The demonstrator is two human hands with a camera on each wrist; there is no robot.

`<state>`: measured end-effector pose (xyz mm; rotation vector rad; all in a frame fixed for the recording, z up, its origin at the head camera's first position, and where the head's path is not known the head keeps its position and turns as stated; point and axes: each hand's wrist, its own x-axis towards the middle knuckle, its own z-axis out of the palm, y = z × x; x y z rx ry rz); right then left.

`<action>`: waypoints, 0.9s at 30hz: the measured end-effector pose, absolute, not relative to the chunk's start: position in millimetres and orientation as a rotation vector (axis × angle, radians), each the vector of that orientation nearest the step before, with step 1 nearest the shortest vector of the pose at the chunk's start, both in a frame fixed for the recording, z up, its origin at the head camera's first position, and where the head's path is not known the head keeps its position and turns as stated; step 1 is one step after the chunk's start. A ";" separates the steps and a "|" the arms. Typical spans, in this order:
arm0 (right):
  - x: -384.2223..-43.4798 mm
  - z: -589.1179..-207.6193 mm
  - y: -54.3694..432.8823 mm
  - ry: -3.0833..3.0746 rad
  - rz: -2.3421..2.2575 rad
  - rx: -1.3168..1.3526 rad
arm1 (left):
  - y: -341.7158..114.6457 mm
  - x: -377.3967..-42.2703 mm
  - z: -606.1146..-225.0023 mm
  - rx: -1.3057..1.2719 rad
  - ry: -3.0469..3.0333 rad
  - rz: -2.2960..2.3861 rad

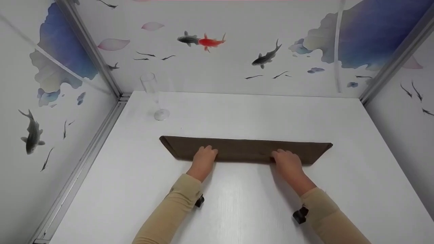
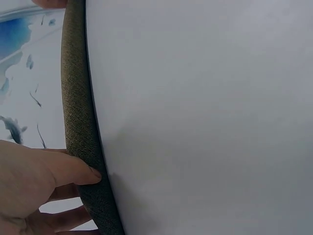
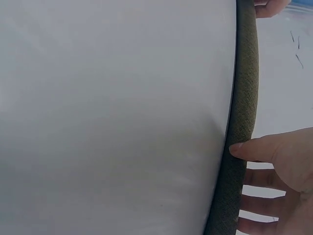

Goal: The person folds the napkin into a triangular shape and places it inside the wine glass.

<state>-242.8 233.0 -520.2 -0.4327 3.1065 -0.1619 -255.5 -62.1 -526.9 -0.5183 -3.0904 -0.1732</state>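
A long, flat brown piece with a woven, cloth-like surface (image 1: pixel 244 149) lies across the middle of the white table, its far edge wider than its near edge. My left hand (image 1: pixel 204 158) grips its near edge left of centre; the left wrist view shows the thumb (image 2: pixel 83 171) on the near face and the other fingers behind. Right of centre, my right hand (image 1: pixel 288 162) holds the same edge, its thumb (image 3: pixel 247 149) pressed on the near face and its fingers spread behind. Whether it is a folded box or a mat, I cannot tell.
A clear stemmed glass (image 1: pixel 161 114) stands upright at the back left of the white table (image 1: pixel 237 203). White panels (image 1: pixel 230 74) printed with fish and petals rise at the back and both sides, joined by metal rails (image 1: pixel 98 51).
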 end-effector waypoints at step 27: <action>-258.1 -528.4 237.4 3.156 -0.282 -0.396 | -65.7 -251.2 -516.6 -0.487 -3.013 -0.109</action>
